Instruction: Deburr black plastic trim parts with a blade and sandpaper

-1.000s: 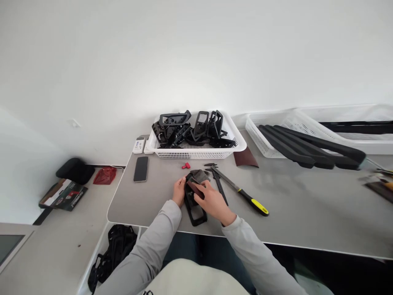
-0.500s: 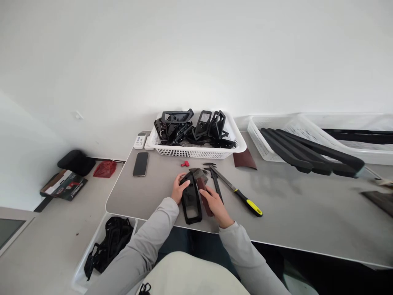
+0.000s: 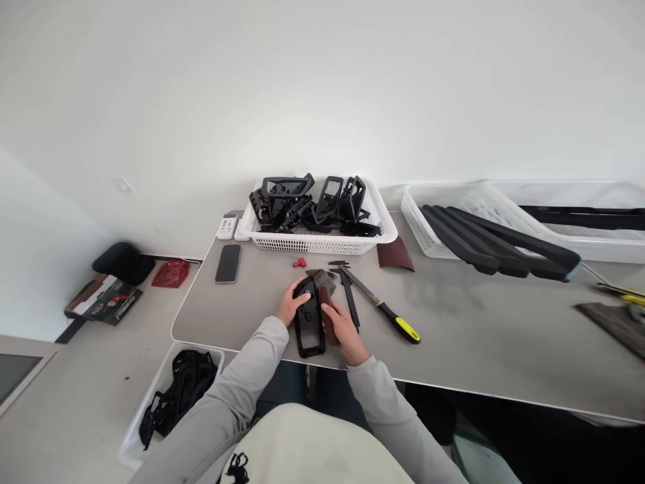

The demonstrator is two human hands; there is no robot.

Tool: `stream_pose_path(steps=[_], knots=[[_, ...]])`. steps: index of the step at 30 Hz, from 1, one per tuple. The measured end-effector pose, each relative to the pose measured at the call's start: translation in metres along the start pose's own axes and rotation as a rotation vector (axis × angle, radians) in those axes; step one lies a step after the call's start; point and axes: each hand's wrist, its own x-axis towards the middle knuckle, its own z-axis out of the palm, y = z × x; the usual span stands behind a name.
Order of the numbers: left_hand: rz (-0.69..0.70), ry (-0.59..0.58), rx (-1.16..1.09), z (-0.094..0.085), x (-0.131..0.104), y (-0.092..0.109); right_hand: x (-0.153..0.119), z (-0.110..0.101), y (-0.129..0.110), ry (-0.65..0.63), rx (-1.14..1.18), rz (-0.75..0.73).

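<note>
My left hand (image 3: 291,304) grips the upper left side of a black plastic frame (image 3: 309,323) near the table's front edge. Closed round a reddish-brown sanding piece (image 3: 328,317), my right hand (image 3: 344,329) is just right of the frame. A crumpled grey cloth (image 3: 322,277) lies behind both. To the right are a black caliper (image 3: 350,299) and a file with a black and yellow handle (image 3: 399,324). A small red clip (image 3: 299,262) sits behind the hands.
A white basket (image 3: 322,243) full of black frames stands at the back. Further right, long black parts (image 3: 494,242) lie across other baskets. A phone (image 3: 228,263) is at the left. A brown sheet (image 3: 396,255) lies behind the file. Below left is a bin (image 3: 132,430) of black parts.
The view has shifted slightly, so most things appear a little further left and higher. Both hands keep hold of the frame and the sanding piece.
</note>
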Motion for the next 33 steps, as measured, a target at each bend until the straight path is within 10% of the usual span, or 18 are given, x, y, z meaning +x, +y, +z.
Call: stream_pose_path(steps=[33], knots=[[-0.030, 0.233, 0.115, -0.002, 0.000, -0.015, -0.002, -0.001, -0.016, 0.091, -0.966, -0.526]])
